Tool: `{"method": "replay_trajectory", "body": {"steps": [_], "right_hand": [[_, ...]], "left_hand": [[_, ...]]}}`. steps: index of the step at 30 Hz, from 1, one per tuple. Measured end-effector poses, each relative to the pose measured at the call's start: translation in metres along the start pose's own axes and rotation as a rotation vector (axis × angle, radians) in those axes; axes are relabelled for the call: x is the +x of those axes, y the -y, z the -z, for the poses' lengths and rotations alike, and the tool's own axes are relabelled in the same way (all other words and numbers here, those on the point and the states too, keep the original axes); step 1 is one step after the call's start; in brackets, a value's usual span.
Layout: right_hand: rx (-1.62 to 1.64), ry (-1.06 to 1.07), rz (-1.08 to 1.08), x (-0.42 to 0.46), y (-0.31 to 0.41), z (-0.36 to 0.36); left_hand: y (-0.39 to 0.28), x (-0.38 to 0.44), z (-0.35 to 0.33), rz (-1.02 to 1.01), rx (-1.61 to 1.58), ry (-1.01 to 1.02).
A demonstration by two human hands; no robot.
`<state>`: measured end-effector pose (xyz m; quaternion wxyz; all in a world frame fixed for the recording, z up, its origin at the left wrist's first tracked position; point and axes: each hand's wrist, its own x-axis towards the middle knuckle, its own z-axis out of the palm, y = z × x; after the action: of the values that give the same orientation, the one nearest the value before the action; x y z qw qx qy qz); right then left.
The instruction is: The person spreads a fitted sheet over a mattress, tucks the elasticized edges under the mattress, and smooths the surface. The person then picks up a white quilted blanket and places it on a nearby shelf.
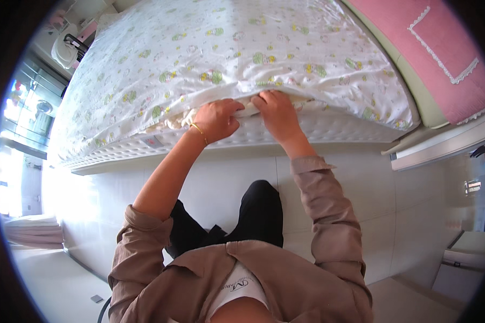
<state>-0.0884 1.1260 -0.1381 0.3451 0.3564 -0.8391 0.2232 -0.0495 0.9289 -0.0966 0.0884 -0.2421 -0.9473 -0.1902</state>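
Note:
A white bed sheet (234,44) printed with green and yellow cartoon figures covers the bed in front of me. Along the near edge it is turned up, baring a ruffled cream fabric layer (178,121) and the dimpled white side of the mattress (339,128). My left hand (220,121), a gold bracelet at its wrist, is curled around the fabric edge. Just to its right, my right hand (278,117) pinches the sheet's edge, its fingertips partly hidden in the folds. A short stretch of bunched fabric runs between both hands.
A pink padded headboard cover (444,52) with white lace trim rises at the right. Pale floor tiles (339,185) lie between the bed and my legs. Bright windows (20,101) are at the left, and a light-coloured box-like piece (460,266) stands lower right.

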Motion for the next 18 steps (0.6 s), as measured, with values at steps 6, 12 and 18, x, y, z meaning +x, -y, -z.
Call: {"method": "replay_trajectory", "body": {"steps": [6,12,18], "right_hand": [[-0.026,0.200,-0.092,0.015,-0.006,-0.007],[-0.013,0.367,-0.125,0.020,0.001,-0.004],[-0.003,0.393,-0.091,0.017,0.008,0.009]], "left_hand": [[0.018,0.033,0.009,-0.012,-0.180,-0.012],[0.028,0.091,-0.003,0.026,0.010,0.329],[0.025,0.142,-0.014,0.140,0.326,0.449]]}}
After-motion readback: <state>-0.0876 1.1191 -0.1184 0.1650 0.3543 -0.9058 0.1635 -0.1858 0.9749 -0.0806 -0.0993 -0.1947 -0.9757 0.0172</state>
